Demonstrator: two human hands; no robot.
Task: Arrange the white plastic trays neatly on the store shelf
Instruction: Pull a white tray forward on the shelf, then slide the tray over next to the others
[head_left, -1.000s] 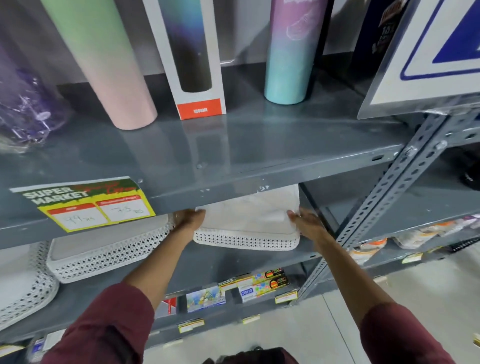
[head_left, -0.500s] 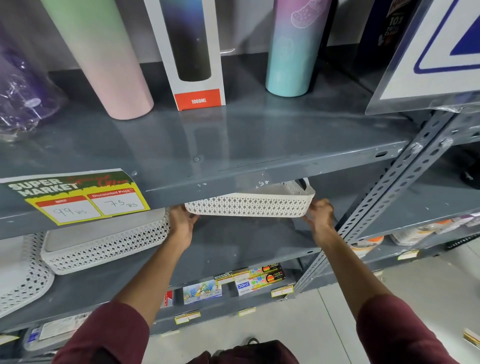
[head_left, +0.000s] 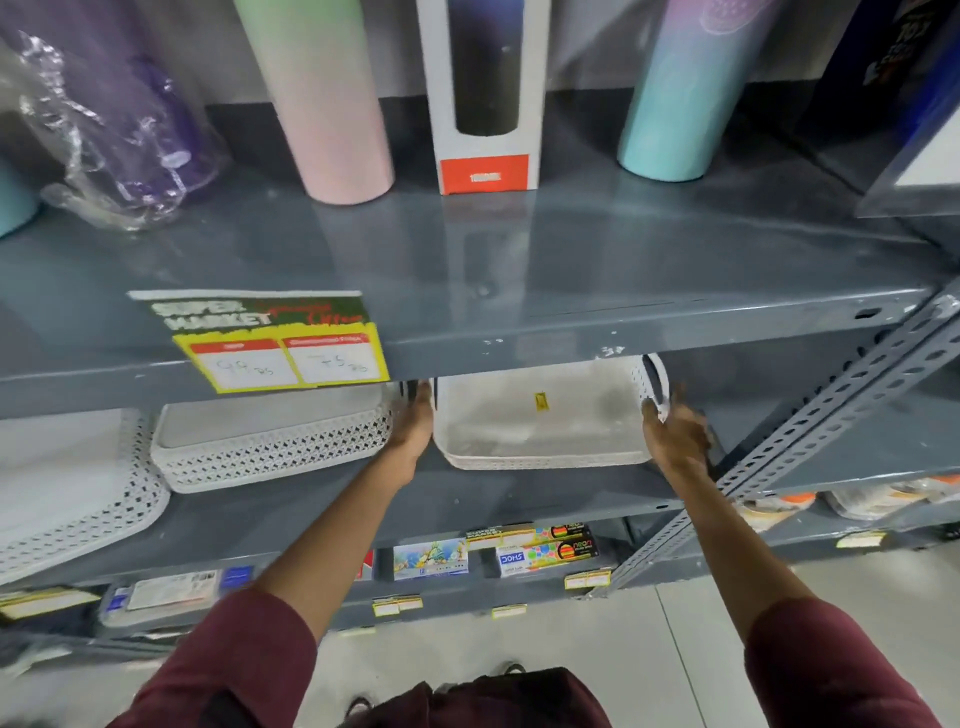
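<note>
My hands, left (head_left: 415, 423) and right (head_left: 675, 431), clasp the rectangular lattice-walled white plastic tray (head_left: 540, 421) at 9 and 3 o'clock, on the smooth grey metal shelf (head_left: 519, 499).

Maroon long sleeves (head_left: 223, 665), pushed up
</note>
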